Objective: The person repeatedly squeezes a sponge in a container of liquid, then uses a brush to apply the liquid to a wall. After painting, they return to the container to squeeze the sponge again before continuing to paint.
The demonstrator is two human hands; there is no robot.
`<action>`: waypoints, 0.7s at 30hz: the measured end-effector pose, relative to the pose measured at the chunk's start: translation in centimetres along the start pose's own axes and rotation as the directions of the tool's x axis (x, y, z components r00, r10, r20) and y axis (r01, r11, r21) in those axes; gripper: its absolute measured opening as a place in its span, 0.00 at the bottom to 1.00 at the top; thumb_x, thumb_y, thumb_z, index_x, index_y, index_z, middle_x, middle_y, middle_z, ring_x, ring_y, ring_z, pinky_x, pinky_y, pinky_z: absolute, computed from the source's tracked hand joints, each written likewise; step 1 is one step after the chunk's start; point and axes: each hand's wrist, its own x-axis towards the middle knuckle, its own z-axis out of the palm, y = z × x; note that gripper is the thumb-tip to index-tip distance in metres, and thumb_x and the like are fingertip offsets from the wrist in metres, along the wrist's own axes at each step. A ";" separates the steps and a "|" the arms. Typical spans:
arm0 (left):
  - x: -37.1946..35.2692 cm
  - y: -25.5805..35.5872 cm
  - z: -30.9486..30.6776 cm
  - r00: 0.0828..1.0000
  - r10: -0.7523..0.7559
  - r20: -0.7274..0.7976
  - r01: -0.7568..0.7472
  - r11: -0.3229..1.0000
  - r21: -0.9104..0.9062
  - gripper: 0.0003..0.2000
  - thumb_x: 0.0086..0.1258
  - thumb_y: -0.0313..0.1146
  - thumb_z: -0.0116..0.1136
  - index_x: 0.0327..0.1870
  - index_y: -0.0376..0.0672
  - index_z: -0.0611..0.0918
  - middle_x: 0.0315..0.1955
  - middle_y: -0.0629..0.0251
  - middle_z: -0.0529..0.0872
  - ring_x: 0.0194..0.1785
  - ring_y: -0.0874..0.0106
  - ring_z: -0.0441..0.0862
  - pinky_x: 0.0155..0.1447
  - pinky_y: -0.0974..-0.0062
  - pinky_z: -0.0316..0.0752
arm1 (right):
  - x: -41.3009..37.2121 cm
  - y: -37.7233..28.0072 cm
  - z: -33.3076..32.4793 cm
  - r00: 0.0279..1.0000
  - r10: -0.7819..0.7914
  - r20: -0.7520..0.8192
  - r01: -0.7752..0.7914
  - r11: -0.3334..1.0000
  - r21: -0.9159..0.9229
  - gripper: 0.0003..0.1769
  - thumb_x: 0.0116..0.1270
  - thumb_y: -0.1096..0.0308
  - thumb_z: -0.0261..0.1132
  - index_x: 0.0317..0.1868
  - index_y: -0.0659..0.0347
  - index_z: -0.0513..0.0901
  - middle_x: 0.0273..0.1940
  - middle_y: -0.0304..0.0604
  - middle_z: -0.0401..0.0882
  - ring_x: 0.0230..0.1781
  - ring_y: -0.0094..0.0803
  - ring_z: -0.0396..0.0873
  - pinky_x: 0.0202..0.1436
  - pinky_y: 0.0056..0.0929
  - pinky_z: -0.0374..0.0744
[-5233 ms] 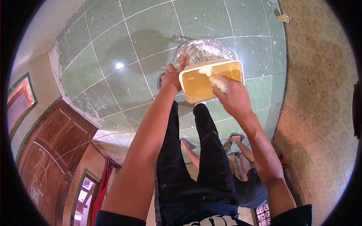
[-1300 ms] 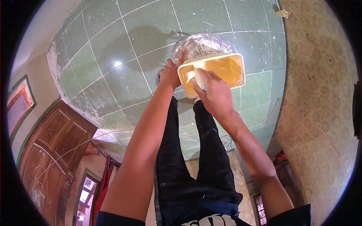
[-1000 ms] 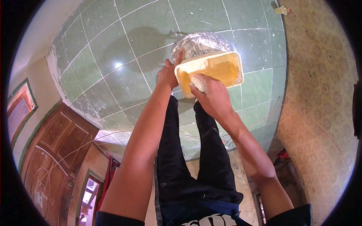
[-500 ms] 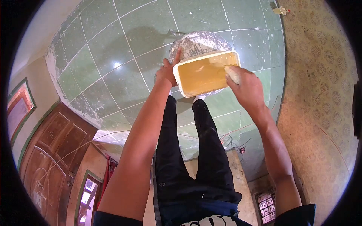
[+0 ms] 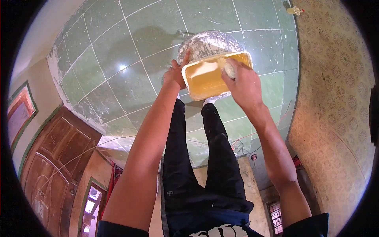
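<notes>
A yellow rectangular tub [image 5: 207, 89] with a pale, smeared rim is tilted over a round, plaster-crusted basin [image 5: 213, 39]. My left hand [image 5: 174, 75] holds the tub by its left end, one finger extended along the outside and the others partly hidden. Inside the tub, my right hand [image 5: 246, 83] is closed around a cream-coloured sponge [image 5: 229, 69], near the far wall and right of the middle. A whitish patch of light or liquid shows on the tub's inner surface, left of the sponge.
Green floor tiles [image 5: 106, 75] with pale grout and white smears surround the basin. A patterned yellow-brown surface [image 5: 331, 91] runs along the right, with a small pale container [image 5: 293, 10] near its top. Thin cables [image 5: 239, 148] trail behind my legs; a wooden door [image 5: 55, 158] is at left.
My right hand has moved left with the sponge, from the tub's right end toward its far middle. The whitish patch inside is larger. My left hand stays at the tub's left end.
</notes>
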 end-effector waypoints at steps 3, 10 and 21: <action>0.4 -0.6 0.6 0.999 0.030 -0.023 -0.029 0.999 0.013 0.63 0.68 0.43 0.74 0.86 0.82 0.27 0.73 0.42 0.69 0.67 0.41 0.84 0.65 0.44 0.83 | -0.7 -1.1 1.3 0.998 -0.043 0.044 0.041 0.998 0.046 0.23 0.72 0.59 0.70 0.62 0.64 0.83 0.46 0.60 0.87 0.44 0.59 0.88 0.50 0.54 0.85; 0.0 -1.3 1.3 0.986 0.104 -0.128 -0.107 0.994 -0.022 0.63 0.68 0.44 0.74 0.87 0.82 0.30 0.67 0.39 0.73 0.63 0.39 0.86 0.62 0.45 0.84 | -1.1 -4.3 3.4 0.986 -0.088 0.144 0.060 0.980 0.191 0.23 0.73 0.57 0.69 0.60 0.65 0.84 0.49 0.60 0.88 0.48 0.59 0.87 0.54 0.54 0.83; 0.0 -1.1 0.9 0.986 0.103 -0.129 -0.108 0.993 -0.038 0.60 0.70 0.47 0.71 0.87 0.81 0.30 0.64 0.42 0.75 0.60 0.41 0.87 0.62 0.47 0.84 | -2.2 -2.8 2.1 0.973 -0.083 0.214 0.063 0.993 0.101 0.20 0.74 0.54 0.68 0.50 0.65 0.85 0.39 0.59 0.89 0.42 0.58 0.89 0.49 0.55 0.85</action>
